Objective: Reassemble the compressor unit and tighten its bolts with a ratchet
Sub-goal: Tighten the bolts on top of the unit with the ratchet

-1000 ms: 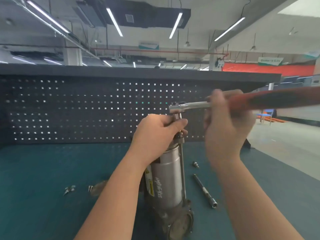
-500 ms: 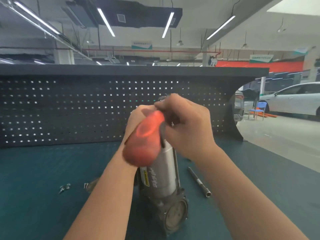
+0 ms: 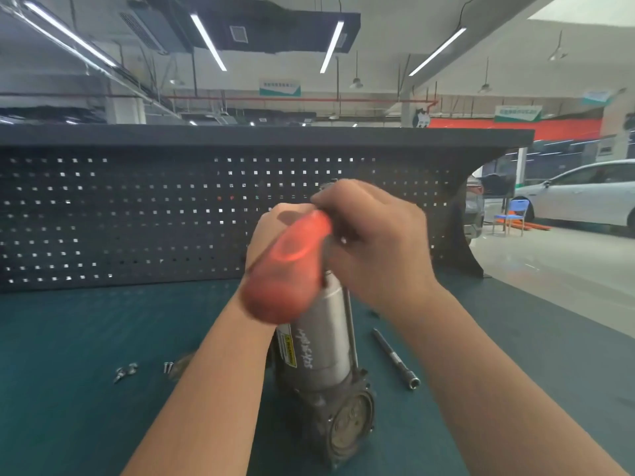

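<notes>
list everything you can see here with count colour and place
compressor unit: 1, silver cylinder on dark base, upright mid-bench
ratchet: 1, blurred red handle, at the compressor's top
extension bar: 1, steel, lying right of the compressor
loose screws: a few, silver, left on the bench
bench mat: 1, teal
pegboard: 1, black, behind the bench
white car: 1, far right
blue chair: 1, by the car
left hand: mostly hidden behind the handle, at the compressor's top
right hand: fingers round the ratchet

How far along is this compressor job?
Done: the compressor stands upright, assembled. In hand: the right hand grips the ratchet at its top, the left hand steadying. Left: loose screws and an extension bar lie on the bench.
</notes>
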